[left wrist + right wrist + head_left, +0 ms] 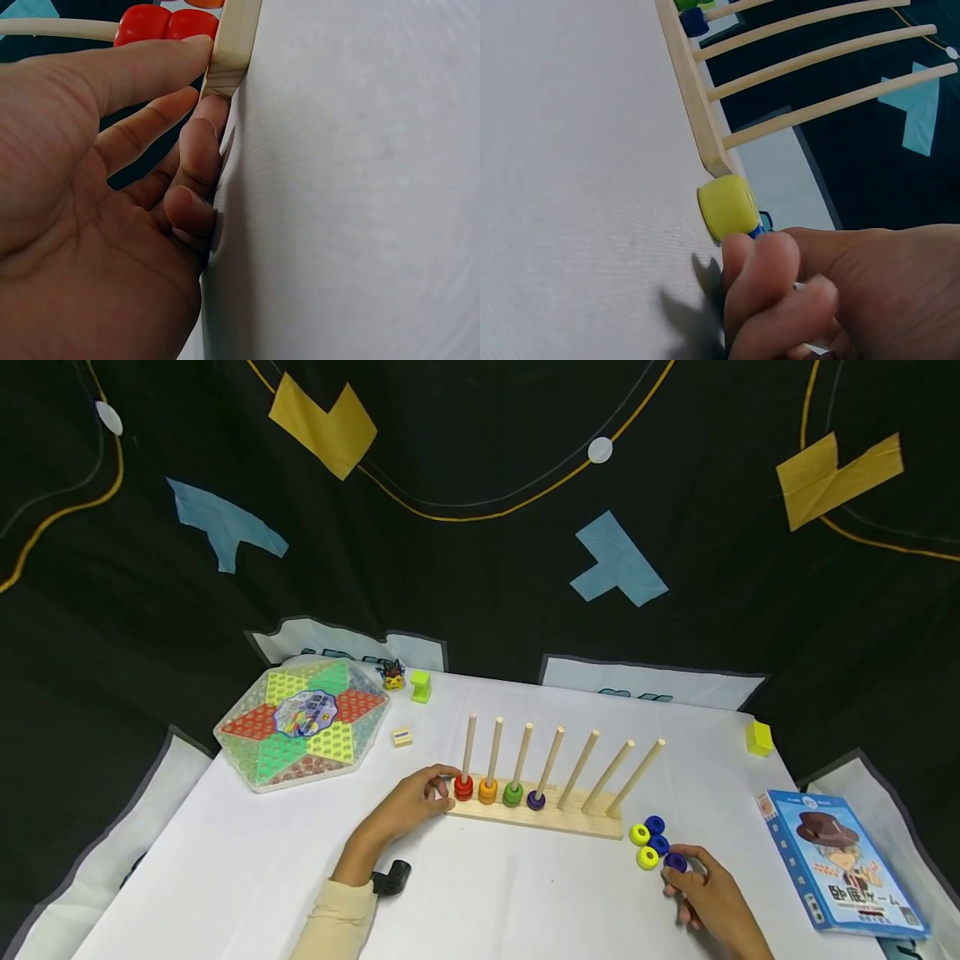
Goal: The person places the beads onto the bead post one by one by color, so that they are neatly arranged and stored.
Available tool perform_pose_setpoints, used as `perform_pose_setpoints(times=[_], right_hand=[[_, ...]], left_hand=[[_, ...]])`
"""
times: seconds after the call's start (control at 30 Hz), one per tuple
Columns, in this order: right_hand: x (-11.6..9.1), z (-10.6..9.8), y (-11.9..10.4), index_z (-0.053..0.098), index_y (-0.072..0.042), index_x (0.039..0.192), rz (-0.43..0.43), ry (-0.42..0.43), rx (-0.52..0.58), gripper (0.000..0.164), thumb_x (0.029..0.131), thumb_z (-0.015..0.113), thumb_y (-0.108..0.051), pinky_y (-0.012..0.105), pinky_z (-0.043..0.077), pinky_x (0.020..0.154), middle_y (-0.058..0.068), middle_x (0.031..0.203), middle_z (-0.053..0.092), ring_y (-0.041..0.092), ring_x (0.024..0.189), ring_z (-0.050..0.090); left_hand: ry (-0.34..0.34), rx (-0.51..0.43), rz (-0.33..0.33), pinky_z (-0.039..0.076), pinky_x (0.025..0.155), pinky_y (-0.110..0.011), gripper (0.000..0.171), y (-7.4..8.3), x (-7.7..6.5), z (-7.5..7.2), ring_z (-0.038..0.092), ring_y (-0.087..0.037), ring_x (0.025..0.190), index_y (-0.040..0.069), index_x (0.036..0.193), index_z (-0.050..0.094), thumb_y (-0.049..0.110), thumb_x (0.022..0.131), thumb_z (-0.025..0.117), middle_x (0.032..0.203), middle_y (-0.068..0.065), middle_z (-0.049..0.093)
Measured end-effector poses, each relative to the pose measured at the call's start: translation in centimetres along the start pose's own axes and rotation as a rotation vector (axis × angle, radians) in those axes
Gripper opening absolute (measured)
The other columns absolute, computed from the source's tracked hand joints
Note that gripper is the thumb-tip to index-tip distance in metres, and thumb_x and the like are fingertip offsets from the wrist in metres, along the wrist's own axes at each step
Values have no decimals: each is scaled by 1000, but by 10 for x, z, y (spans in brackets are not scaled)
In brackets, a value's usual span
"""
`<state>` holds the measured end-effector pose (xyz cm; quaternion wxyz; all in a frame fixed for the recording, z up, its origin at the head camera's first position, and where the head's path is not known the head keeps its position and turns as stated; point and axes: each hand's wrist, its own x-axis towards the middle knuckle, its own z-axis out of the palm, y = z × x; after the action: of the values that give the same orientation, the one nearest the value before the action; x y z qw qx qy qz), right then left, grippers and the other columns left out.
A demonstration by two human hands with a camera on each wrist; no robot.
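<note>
A wooden peg board point(525, 814) with a row of upright pegs stands on the table. Its left pegs carry red beads point(463, 788), orange beads point(487, 791), green beads point(513, 794) and a purple bead point(536, 800); the pegs further right are bare. With thumb and fingers, my left hand point(408, 802) grips the board's left end, beside the red beads point(166, 25). Off the board's right end, my right hand point(712, 897) pinches a dark purple bead point(676, 862), which its fingers hide in the right wrist view. Close by lie yellow beads point(647, 858) and blue beads point(658, 845).
A Chinese checkers board point(300, 727) lies at the back left, near a small figurine point(392, 675), a green block point(421, 687) and a small striped block point(402, 737). On the right are a yellow-green block point(759, 738) and a blue game box point(843, 864).
</note>
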<state>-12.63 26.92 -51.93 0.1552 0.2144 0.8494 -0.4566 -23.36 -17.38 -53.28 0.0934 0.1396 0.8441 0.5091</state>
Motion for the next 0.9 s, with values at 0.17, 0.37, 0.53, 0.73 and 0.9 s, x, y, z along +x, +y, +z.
perform_pose_setpoints(times=[0.17, 0.37, 0.53, 0.73, 0.9], right_hand=[[1, -1, 3, 40, -7, 135, -5, 14, 6, 52, 93, 60, -30, 32, 46, 49, 4, 77, 63, 19, 53, 55], [-12, -16, -16, 38, -3, 137, -24, 60, -26, 53, 95, 57, -30, 30, 47, 52, 5, 76, 63, 18, 57, 56], [-31, -35, -57, 38, -7, 140, -103, 134, -28, 54, 96, 57, -30, 29, 49, 52, 8, 80, 65, 20, 57, 58], [-55, -46, -108, 43, -12, 140, -333, 250, -28, 52, 95, 57, -36, 29, 51, 50, 10, 79, 65, 23, 54, 60], [-73, -40, -146, 48, -17, 137, -560, 254, -33, 48, 94, 58, -38, 30, 49, 46, 10, 78, 64, 24, 51, 58]], left_hand=[[0, 9, 9, 38, 60, -25, 42, 0, -1, 1, 45, -14, 69, 14, 125, 58, 7, 85, 69, 86, 0, 55], [1, 10, 26, 38, 60, -25, 42, -2, -1, 2, 45, -14, 69, 14, 124, 59, 7, 84, 70, 85, 0, 55], [4, 18, 27, 38, 60, -25, 42, 1, -1, 0, 46, -14, 69, 14, 125, 59, 7, 85, 69, 85, -1, 55], [7, 16, 21, 39, 61, -25, 42, 2, -1, -1, 46, -14, 69, 14, 125, 59, 6, 84, 70, 85, -1, 56], [4, 14, 22, 38, 61, -25, 42, 0, -1, 0, 46, -14, 69, 13, 125, 59, 7, 84, 70, 86, -1, 55]])
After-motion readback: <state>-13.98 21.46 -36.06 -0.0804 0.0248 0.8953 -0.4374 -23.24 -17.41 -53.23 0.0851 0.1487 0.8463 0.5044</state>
